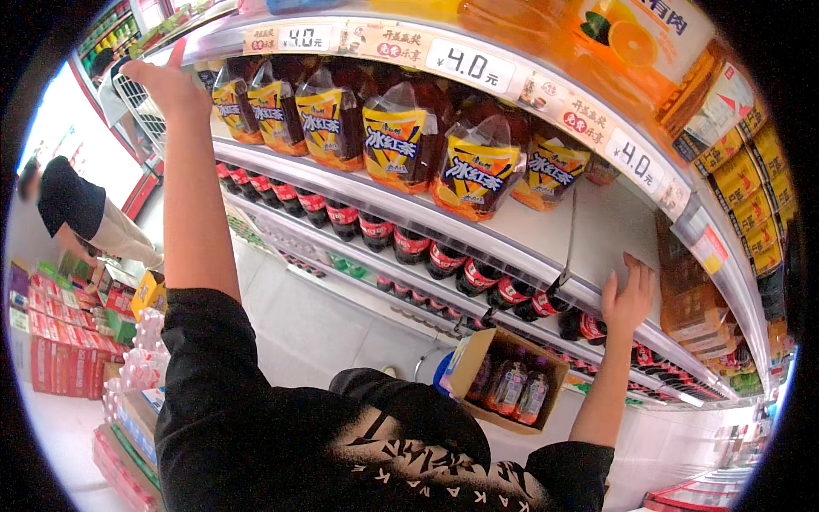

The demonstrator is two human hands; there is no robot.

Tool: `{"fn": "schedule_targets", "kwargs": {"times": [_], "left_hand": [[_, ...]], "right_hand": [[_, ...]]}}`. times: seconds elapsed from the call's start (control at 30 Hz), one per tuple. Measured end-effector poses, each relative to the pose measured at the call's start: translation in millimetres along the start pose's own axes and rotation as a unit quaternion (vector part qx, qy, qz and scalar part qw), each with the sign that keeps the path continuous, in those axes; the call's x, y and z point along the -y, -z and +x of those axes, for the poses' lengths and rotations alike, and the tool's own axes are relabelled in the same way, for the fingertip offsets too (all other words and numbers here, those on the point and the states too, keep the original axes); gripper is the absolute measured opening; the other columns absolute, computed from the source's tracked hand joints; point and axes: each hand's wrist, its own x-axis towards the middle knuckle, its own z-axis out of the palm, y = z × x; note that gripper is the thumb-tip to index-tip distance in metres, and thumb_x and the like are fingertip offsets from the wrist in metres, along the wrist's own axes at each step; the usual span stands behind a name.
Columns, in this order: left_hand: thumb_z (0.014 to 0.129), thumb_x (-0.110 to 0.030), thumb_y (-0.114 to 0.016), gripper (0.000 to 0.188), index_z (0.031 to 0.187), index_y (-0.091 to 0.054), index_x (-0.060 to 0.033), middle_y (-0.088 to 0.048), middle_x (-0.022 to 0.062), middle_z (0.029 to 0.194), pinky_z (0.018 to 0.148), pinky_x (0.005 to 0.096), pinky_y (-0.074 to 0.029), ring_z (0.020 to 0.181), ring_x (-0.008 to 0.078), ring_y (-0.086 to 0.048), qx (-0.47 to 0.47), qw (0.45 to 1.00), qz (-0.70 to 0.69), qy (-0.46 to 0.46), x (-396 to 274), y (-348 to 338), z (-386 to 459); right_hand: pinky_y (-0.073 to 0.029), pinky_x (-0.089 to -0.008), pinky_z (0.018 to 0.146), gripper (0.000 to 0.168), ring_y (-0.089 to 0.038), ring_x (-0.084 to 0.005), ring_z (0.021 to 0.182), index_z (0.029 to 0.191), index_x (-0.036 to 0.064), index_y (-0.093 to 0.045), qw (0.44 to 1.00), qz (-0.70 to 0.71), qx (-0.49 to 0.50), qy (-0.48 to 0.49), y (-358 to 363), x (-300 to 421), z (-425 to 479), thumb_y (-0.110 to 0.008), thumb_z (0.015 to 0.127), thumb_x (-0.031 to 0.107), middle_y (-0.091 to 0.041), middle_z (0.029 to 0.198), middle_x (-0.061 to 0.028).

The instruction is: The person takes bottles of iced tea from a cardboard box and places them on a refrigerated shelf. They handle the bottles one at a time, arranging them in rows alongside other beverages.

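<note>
My left hand (169,86) is raised at the far left end of the shelf, by the rail with price tags (467,64). Its fingers are spread and I see nothing in them; whether it touches the rail I cannot tell. On the right, my right hand (630,304) reaches over the front edge of the white shelf board (544,233), fingers apart and holding nothing. Large bottles of iced tea (397,144) with yellow labels stand in a row on this board, left of a thin divider (571,230). Below my right forearm, an open cardboard box (505,384) holds several dark bottles.
Cola bottles (377,230) line the shelf below. Orange drink bottles (633,45) stand above, with yellow packs (755,205) to the right. At the left are a wire basket (137,105), stacked red cartons (70,358), wrapped bottles (141,352) and a bending person (73,198).
</note>
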Motion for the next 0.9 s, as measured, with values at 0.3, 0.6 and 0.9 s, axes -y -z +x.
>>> {"fn": "schedule_targets", "kwargs": {"times": [0.3, 0.6, 0.9], "left_hand": [[0.099, -0.071, -0.006, 0.09, 0.16, -0.008, -0.0044, -0.053, 0.0259, 0.141, 0.119, 0.0491, -0.016, 0.138, 0.029, -0.044, -0.023, 0.993, -0.073, -0.093, -8.1, 36.9, -1.8], [0.105, -0.045, -0.034, 0.055, 0.14, -0.04, -0.0034, -0.06, 0.0203, 0.133, 0.103, 0.0472, -0.039, 0.125, 0.028, -0.054, -0.015, 0.996, 0.083, -0.038, 34.5, 63.8, -213.7], [0.096, -0.017, -0.064, 0.023, 0.114, -0.064, -0.0025, -0.069, 0.0101, 0.103, 0.08, 0.0367, -0.053, 0.091, 0.0217, -0.065, 0.506, 0.811, 0.238, 0.174, 85.3, 82.9, -557.2]], "right_hand": [[-0.051, -0.0479, 0.087, 0.035, -0.059, -0.0376, 0.106, 0.114, 0.009, -0.067, 1.0, -0.013, -0.018, 0.015, -2.3, 1.8, -0.8, -0.064, 0.089, 0.033, -0.066, 0.114, -0.0131], [-0.045, -0.0491, 0.096, 0.04, -0.057, -0.0387, 0.11, 0.117, 0.01, -0.067, 0.998, 0.032, -0.056, 0.01, -0.3, -14.4, -14.7, -0.07, 0.086, 0.033, -0.064, 0.118, -0.0151], [-0.038, -0.0503, 0.102, 0.041, -0.053, -0.0361, 0.113, 0.119, 0.006, -0.062, 0.983, 0.177, -0.02, -0.042, 25.0, -16.6, -180.0, -0.075, 0.082, 0.019, -0.058, 0.122, -0.0149]]}}
